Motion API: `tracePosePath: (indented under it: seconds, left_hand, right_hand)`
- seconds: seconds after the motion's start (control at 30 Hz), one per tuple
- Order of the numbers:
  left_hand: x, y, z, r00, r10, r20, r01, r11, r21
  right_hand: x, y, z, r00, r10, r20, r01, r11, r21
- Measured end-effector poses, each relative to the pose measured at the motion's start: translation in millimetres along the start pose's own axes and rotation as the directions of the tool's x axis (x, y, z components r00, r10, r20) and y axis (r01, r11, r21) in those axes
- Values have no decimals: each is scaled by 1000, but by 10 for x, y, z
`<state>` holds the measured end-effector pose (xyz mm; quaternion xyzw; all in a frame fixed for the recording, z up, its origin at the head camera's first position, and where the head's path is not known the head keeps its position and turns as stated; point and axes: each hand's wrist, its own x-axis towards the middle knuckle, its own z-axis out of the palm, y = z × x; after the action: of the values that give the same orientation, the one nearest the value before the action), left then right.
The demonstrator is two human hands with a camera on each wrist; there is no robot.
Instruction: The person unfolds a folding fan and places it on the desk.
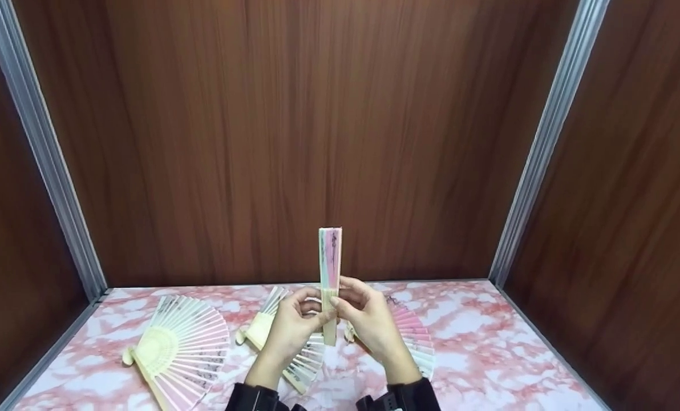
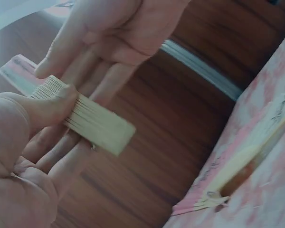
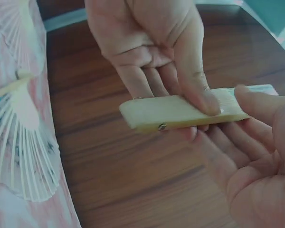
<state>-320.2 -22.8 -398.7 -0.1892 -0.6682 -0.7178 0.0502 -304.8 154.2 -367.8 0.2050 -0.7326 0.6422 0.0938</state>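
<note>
A folded hand fan (image 1: 331,257) stands upright in front of me, its pleated cloth pink and pale green, its bamboo ribs gathered together. My left hand (image 1: 291,322) pinches the ribs between thumb and fingers from the left. From the other side my right hand (image 1: 371,317) grips the same ribs, its thumb a little higher. In the left wrist view the closed bamboo ribs (image 2: 95,118) lie under the left thumb, with the free end sticking out. A small metal rivet (image 3: 162,127) shows near that end in the right wrist view.
Spread on the pink marbled table (image 1: 477,348) are an open fan (image 1: 191,348) at left, a partly hidden fan (image 1: 266,322) behind my left forearm, and a pink fan (image 1: 414,328) behind my right. Brown wood-look panels (image 1: 294,137) with metal corner posts (image 1: 551,131) enclose the table.
</note>
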Motion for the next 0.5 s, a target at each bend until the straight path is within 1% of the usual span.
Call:
tracePosePath:
  seconds: [0.07, 0.13, 0.23, 0.33, 0.5]
  left_hand:
    - [-9, -8, 6, 999, -31, 27, 32, 998, -59]
    - [-18, -10, 6, 997, -50, 55, 54, 996, -74]
    - [-31, 7, -5, 996, -41, 77, 44, 999, -28]
    - [-61, 20, -32, 996, -35, 88, 33, 999, 17]
    - [-86, 36, -62, 997, -21, 79, 17, 998, 60]
  right_hand:
    - [-12, -15, -30, 1000, 5, 2, -5, 1000, 9]
    - [-24, -28, -62, 1000, 16, -7, -16, 1000, 15]
    - [-34, -28, -85, 999, 26, -24, -25, 1000, 9]
    - [-37, -15, -66, 999, 30, -37, -30, 1000, -7]
    - [-39, 2, -31, 998, 20, -62, -23, 999, -46]
